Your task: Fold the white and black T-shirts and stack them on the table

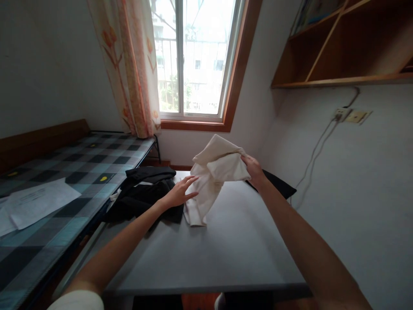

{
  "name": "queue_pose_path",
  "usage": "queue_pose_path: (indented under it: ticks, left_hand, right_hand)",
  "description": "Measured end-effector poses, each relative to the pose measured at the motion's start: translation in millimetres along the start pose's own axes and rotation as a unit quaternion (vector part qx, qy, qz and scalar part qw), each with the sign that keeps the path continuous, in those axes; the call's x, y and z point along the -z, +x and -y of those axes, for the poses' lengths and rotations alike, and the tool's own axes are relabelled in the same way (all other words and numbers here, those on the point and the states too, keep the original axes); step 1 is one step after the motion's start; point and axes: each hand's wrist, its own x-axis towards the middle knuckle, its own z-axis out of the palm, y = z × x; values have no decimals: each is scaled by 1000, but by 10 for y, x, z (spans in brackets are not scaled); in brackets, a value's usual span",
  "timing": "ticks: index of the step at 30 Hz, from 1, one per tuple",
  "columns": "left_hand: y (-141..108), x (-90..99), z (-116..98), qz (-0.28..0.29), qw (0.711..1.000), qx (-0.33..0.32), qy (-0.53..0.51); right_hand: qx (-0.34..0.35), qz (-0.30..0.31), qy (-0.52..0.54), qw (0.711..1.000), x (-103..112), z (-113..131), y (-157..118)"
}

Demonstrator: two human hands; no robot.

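Cloth (215, 168) hangs left of the right hand (254, 170), whose fingers pinch it; from my screen, the left hand (176, 193) spreads wide beside it, contact unclear; I judge this as arranging it midair; the next move calls for those wide fingers gripping its lower part.

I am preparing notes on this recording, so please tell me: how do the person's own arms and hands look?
The left hand and right hand are bare, with no glove, ring or watch visible. An off-white sleeve shows on the left arm at the picture's lower edge; no sleeve shows on the right arm.
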Motion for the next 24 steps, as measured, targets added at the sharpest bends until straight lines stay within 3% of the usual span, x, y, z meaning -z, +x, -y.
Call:
queue_pose_path:
  ticks: [2, 5, 6, 8, 12, 15, 17, 19, 21, 24]
  left_hand:
    - [-56, -67, 85, 26, 1000, 12, 3]
    - [-142, -177, 179, 96, 995, 15, 5]
    - [-161, -216, 187, 115, 993, 17, 12]
    - [-177, -298, 164, 134, 990, 23, 44]
    - [-134, -441, 17, 114, 985, 36, 127]
    - [-114, -516, -117, 104, 983, 7, 150]
    - [-135, -559, -194, 145, 981, -52, 119]
    - [-177, -604, -246, 192, 973, -109, 73]
    - [-227, -648, -260, 208, 967, -135, 51]
    - [-273, -685, -205, 198, 969, -134, 58]
  right_hand:
    - [-37, -4, -196, 980, 320, -206, -9]
    - [-98, 21, -477, 873, 709, -542, -99]
    - [-91, 26, -526, 845, 772, -632, -139]
    - [-38, 54, -563, 824, 765, -760, -218]
    - [139, 201, -502, 829, 315, -866, -370]
    - [246, 281, -488, 789, -143, -920, -491]
    - [278, 309, -508, 754, -391, -964, -554]
    - [280, 327, -531, 730, -566, -999, -584]
    - [251, 332, -551, 723, -670, -1014, -573]
    - [126, 290, -553, 771, -705, -988, -493]
